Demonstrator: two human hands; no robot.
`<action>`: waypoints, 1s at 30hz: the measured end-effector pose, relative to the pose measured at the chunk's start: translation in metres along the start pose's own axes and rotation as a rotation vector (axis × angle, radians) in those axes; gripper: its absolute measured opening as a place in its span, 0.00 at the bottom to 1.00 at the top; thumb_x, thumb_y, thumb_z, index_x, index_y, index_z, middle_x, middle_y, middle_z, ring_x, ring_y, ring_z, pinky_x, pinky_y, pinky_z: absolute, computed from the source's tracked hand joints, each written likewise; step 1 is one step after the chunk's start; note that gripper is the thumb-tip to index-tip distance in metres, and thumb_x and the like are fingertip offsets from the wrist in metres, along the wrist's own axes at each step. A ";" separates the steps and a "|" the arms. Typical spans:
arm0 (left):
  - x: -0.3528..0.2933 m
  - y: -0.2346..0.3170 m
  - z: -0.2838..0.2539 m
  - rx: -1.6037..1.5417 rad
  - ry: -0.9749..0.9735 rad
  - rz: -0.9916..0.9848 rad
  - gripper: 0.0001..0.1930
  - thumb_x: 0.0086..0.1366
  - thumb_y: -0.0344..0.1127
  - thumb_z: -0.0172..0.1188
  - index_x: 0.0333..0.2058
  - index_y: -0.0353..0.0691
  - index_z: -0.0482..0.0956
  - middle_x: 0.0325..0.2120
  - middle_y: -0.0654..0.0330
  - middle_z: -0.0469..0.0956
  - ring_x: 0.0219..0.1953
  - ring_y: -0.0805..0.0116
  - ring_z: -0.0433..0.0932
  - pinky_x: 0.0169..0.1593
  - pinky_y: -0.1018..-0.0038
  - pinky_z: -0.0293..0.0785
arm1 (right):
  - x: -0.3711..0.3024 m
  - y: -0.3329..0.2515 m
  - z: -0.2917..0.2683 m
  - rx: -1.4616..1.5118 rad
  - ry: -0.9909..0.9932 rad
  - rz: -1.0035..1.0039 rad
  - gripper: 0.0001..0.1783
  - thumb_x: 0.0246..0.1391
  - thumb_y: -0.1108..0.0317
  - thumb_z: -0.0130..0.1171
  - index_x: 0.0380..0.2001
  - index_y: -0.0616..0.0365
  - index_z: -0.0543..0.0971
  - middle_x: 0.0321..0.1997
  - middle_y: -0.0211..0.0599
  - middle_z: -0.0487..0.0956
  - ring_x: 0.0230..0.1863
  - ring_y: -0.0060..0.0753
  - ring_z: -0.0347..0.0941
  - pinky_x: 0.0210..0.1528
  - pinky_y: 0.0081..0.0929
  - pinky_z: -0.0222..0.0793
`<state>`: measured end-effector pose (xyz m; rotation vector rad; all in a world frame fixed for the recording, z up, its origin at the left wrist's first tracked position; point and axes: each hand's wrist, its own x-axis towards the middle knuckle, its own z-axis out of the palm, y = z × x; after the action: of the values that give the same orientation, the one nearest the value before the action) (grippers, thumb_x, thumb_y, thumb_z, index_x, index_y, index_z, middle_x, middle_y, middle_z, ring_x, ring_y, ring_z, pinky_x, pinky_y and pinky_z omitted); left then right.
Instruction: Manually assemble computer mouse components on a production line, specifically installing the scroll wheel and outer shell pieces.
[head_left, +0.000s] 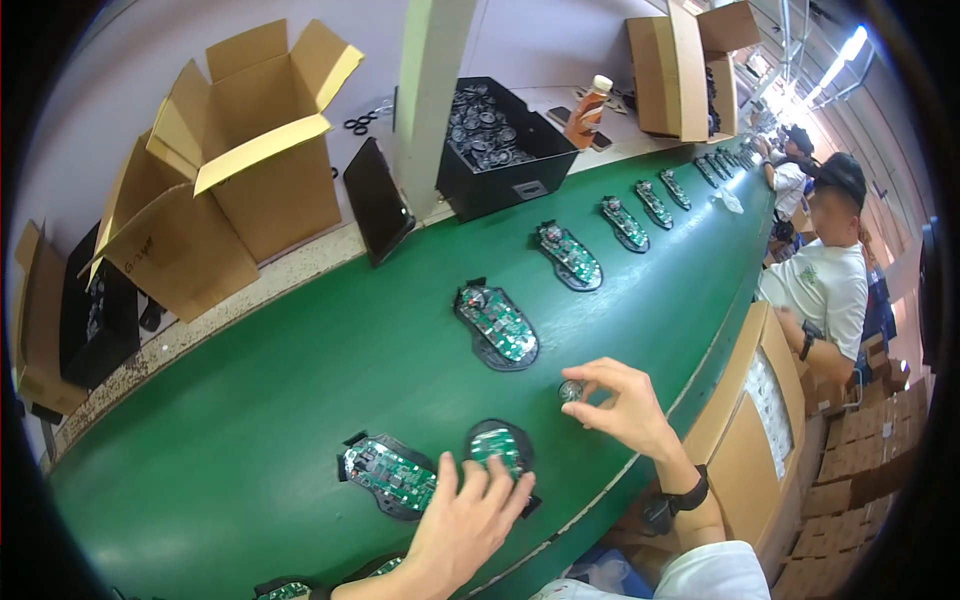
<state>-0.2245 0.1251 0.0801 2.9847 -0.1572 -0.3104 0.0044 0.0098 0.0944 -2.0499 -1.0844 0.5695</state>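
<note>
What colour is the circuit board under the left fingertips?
Green; the circuit board shows best in the head view.

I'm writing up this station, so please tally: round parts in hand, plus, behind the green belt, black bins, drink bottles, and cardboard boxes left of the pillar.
Small round part: 1
Black bins: 2
Drink bottle: 1
Cardboard boxes: 3
Total: 7

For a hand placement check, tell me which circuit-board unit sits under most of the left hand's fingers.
The unit just to the lower left of the right hand: most left hand fingers overlap it, unlike any other.
</note>
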 end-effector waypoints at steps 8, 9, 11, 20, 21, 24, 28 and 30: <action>-0.027 -0.012 0.016 -0.295 0.381 -0.210 0.38 0.50 0.47 0.69 0.62 0.51 0.69 0.52 0.52 0.70 0.53 0.54 0.68 0.59 0.50 0.64 | -0.009 -0.036 0.042 -0.163 -0.187 -0.334 0.23 0.46 0.70 0.73 0.48 0.59 0.81 0.38 0.37 0.79 0.29 0.25 0.76 0.24 0.21 0.75; -0.030 -0.015 0.018 -0.249 0.444 -0.227 0.39 0.48 0.47 0.70 0.61 0.50 0.70 0.54 0.51 0.69 0.56 0.53 0.67 0.59 0.49 0.63 | -0.009 -0.040 0.045 -0.164 -0.203 -0.359 0.23 0.45 0.69 0.74 0.47 0.59 0.81 0.38 0.37 0.79 0.28 0.27 0.75 0.23 0.21 0.74; -0.035 -0.016 0.020 -0.255 0.470 -0.251 0.31 0.53 0.44 0.65 0.58 0.50 0.73 0.60 0.49 0.65 0.62 0.50 0.64 0.61 0.47 0.61 | -0.009 -0.042 0.049 -0.176 -0.208 -0.371 0.23 0.45 0.69 0.74 0.46 0.59 0.81 0.37 0.37 0.79 0.28 0.26 0.75 0.23 0.21 0.74; 0.004 -0.053 0.013 -0.237 0.306 0.125 0.35 0.53 0.39 0.64 0.62 0.43 0.67 0.62 0.55 0.66 0.69 0.59 0.59 0.65 0.52 0.60 | -0.006 -0.036 0.041 -0.219 -0.016 -0.288 0.22 0.42 0.73 0.76 0.44 0.58 0.82 0.38 0.34 0.80 0.27 0.19 0.74 0.22 0.16 0.73; 0.011 -0.056 0.011 -0.184 0.292 0.106 0.35 0.54 0.40 0.64 0.62 0.43 0.66 0.61 0.55 0.67 0.67 0.60 0.61 0.65 0.52 0.60 | -0.009 -0.035 0.037 -0.221 -0.005 -0.262 0.23 0.42 0.72 0.76 0.44 0.58 0.82 0.38 0.34 0.80 0.27 0.18 0.74 0.22 0.16 0.73; 0.018 -0.060 0.002 -0.067 0.325 0.049 0.38 0.55 0.45 0.65 0.64 0.41 0.64 0.51 0.55 0.73 0.56 0.61 0.71 0.64 0.52 0.62 | -0.014 -0.033 0.032 -0.206 0.017 -0.197 0.23 0.42 0.72 0.76 0.45 0.59 0.82 0.38 0.34 0.80 0.28 0.18 0.74 0.23 0.16 0.73; 0.015 -0.047 0.001 0.063 0.298 -0.266 0.44 0.53 0.53 0.67 0.66 0.38 0.63 0.32 0.59 0.71 0.38 0.62 0.71 0.60 0.51 0.65 | -0.023 -0.026 0.035 -0.144 0.018 -0.134 0.24 0.42 0.72 0.76 0.45 0.60 0.81 0.38 0.34 0.80 0.28 0.18 0.74 0.24 0.17 0.74; 0.006 -0.035 0.004 0.193 0.293 -0.305 0.40 0.53 0.52 0.67 0.62 0.38 0.69 0.28 0.59 0.71 0.36 0.62 0.70 0.58 0.50 0.66 | -0.023 -0.024 0.038 -0.143 0.015 -0.136 0.23 0.43 0.72 0.75 0.46 0.61 0.81 0.38 0.35 0.80 0.28 0.19 0.75 0.24 0.17 0.74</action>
<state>-0.2160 0.1586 0.0694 3.1964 0.3180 0.1226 -0.0457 0.0149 0.0897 -2.0782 -1.2772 0.4178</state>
